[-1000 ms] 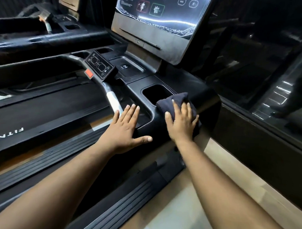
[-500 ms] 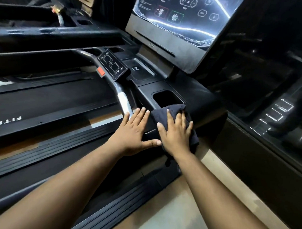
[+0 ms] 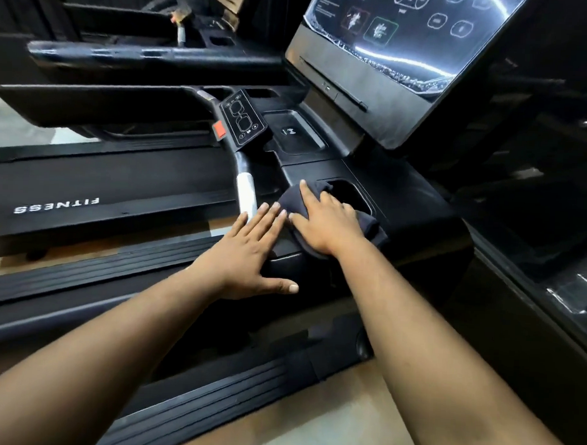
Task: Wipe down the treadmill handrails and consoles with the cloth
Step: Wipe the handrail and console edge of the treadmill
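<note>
A person leans over a black treadmill console [image 3: 412,206], seen from a camera worn on the head. Both bare forearms reach forward into view.

The right hand [image 3: 328,223] lies flat on a dark cloth [image 3: 373,226], pressing it onto the console's plastic ledge just beside a cup holder recess [image 3: 349,194]. Its fingers [image 3: 308,193] are straight and spread, not curled round the fabric. The cloth sits bunched under the palm, with folds showing past the fingertips on the far side and past the wrist on the near right side; one edge touches the rim of the cup holder.

The left hand [image 3: 248,250] rests bare on the console edge, touching nothing of the cloth that can be seen, though its fingertips lie just beside the right thumb. Its fingers are straight and relaxed, thumb stretched out along the front lip. A silver handrail grip [image 3: 246,197] runs just beyond its fingertips.

The cloth looks soft, light and limp, so it probably drags and bunches rather than slides as one piece. A flat palm with downward pressure seems the best hold on the smooth ledge; for the round handrail, wrapping the fabric round the bar would likely suit better.

A small button panel [image 3: 243,121] and a lit touchscreen [image 3: 392,29] stand farther back.
</note>
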A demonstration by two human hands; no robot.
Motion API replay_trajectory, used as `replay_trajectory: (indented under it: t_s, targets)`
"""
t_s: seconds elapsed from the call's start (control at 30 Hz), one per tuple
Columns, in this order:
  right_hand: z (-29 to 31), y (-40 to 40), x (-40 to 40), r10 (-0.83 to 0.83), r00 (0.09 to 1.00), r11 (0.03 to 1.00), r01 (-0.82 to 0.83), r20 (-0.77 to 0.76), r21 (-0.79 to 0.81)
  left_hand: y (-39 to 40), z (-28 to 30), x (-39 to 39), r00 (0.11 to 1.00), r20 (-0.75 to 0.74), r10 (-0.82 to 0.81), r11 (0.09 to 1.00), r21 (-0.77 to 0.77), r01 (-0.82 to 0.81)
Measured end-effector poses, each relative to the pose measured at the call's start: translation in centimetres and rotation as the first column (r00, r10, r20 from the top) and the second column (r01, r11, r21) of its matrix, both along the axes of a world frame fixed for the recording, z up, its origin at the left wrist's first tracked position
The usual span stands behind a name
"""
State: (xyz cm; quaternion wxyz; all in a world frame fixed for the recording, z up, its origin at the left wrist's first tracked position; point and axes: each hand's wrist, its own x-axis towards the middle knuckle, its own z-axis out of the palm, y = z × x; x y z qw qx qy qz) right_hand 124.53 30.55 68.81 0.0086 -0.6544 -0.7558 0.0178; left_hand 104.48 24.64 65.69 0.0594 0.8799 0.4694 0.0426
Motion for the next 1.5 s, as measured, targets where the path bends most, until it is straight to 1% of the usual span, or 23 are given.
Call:
replay_trajectory:
  t_s: [0.13,0.2,0.27,0.33,0.4,0.47,0.53,0.63,0.7,0.77,0.8,0.87,0.93,1.0,1.07,1.1,1.13,1.2,1.23,1.3,1.37,1.4,1.5]
  targets:
    - [-1.4,-5.9,1.9,0.095,0.995,0.993,-0.095,-0.005,0.064,-0.1,0.0,-0.3,0.994,0.049,0.095,0.995,-0.045,-0.093]
    - [-2.0,-8.1,2.8,0.093,0.995,0.995,-0.092,-0.025,0.033,0.0,-0.1,0.0,0.991,0.056,0.124,0.992,-0.047,-0.121]
    - [-1.9,-6.7,2.6,0.087,0.996,0.996,-0.086,-0.013,0.005,0.1,-0.1,0.4,0.990,0.051,0.133,0.991,-0.036,-0.131]
    - [-0.9,-3.1,1.3,0.104,0.995,0.995,-0.104,0.003,0.011,0.2,-0.1,0.5,0.990,0.041,0.139,0.990,-0.022,-0.138]
    - [0.1,0.5,-0.2,0.119,0.993,0.992,-0.120,-0.011,-0.027,0.2,0.0,0.6,0.989,0.015,0.144,0.990,-0.013,-0.144]
    - [0.4,2.0,-1.2,0.114,0.993,0.992,-0.115,-0.022,-0.053,0.0,0.0,0.6,0.988,0.013,0.155,0.988,-0.011,-0.154]
    - [0.2,0.9,-1.0,0.108,0.994,0.993,-0.109,-0.036,-0.034,0.0,-0.1,0.5,0.987,0.016,0.161,0.987,-0.013,-0.160]
    - [-1.3,-4.1,1.5,0.119,0.993,0.991,-0.119,-0.013,0.055,-0.1,-0.1,0.2,0.986,0.030,0.164,0.986,-0.029,-0.163]
    - [-2.5,-7.0,3.6,0.095,0.994,0.993,-0.092,-0.046,0.068,0.0,-0.1,0.2,0.987,0.026,0.159,0.987,-0.025,-0.158]
    - [-3.1,-7.4,5.7,0.067,0.996,0.995,-0.063,-0.054,0.081,-0.1,-0.1,0.2,0.989,0.010,0.150,0.989,-0.018,-0.150]
    - [-3.0,-6.6,6.7,0.037,0.998,0.995,-0.033,-0.045,0.091,-0.3,-0.1,0.3,0.989,0.003,0.146,0.989,-0.017,-0.146]
    - [-1.8,-3.3,8.5,-0.076,0.996,0.991,0.080,-0.042,0.103,-0.3,0.0,0.3,0.990,0.001,0.145,0.989,-0.012,-0.144]
    - [-0.6,-0.4,9.5,-0.207,0.978,0.975,0.208,-0.031,0.073,-0.4,0.0,0.3,0.990,0.000,0.140,0.990,-0.014,-0.140]
    - [-0.4,0.1,8.7,-0.278,0.960,0.959,0.279,-0.023,0.043,-0.3,0.0,0.3,0.991,0.004,0.135,0.991,-0.014,-0.135]
    - [-1.2,-1.9,6.5,-0.269,0.960,0.960,0.274,-0.070,0.058,-0.2,0.0,0.3,0.991,0.009,0.133,0.991,-0.010,-0.132]
    - [-1.8,-3.6,5.7,-0.233,0.968,0.966,0.241,-0.097,0.088,-0.1,0.0,0.4,0.991,0.010,0.130,0.991,-0.011,-0.130]
    - [-2.4,-5.3,5.5,-0.190,0.975,0.972,0.204,-0.118,0.114,-0.1,0.0,0.4,0.992,0.009,0.129,0.992,-0.013,-0.129]
    - [-2.9,-7.0,7.0,-0.159,0.979,0.979,0.173,-0.131,0.105,0.0,-0.1,0.4,0.992,0.010,0.126,0.992,-0.012,-0.125]
    - [-2.8,-6.5,8.3,-0.176,0.976,0.977,0.189,-0.127,0.102,-0.1,-0.1,0.4,0.992,0.008,0.124,0.992,-0.014,-0.124]
    - [-2.1,-3.8,10.5,-0.282,0.951,0.947,0.297,-0.125,0.120,-0.1,-0.1,0.4,0.992,0.006,0.126,0.992,-0.009,-0.126]
    - [-1.1,-1.4,10.5,-0.401,0.907,0.905,0.414,-0.128,0.100,-0.1,0.0,0.4,0.992,-0.002,0.125,0.992,-0.005,-0.125]
    - [-1.1,-0.8,9.7,-0.424,0.898,0.896,0.435,-0.118,0.089,-0.1,0.0,0.4,0.992,-0.004,0.123,0.992,-0.009,-0.123]
    - [-1.8,-2.9,6.0,-0.363,0.922,0.920,0.378,-0.136,0.108,0.0,-0.1,0.5,0.993,0.003,0.122,0.992,-0.012,-0.122]
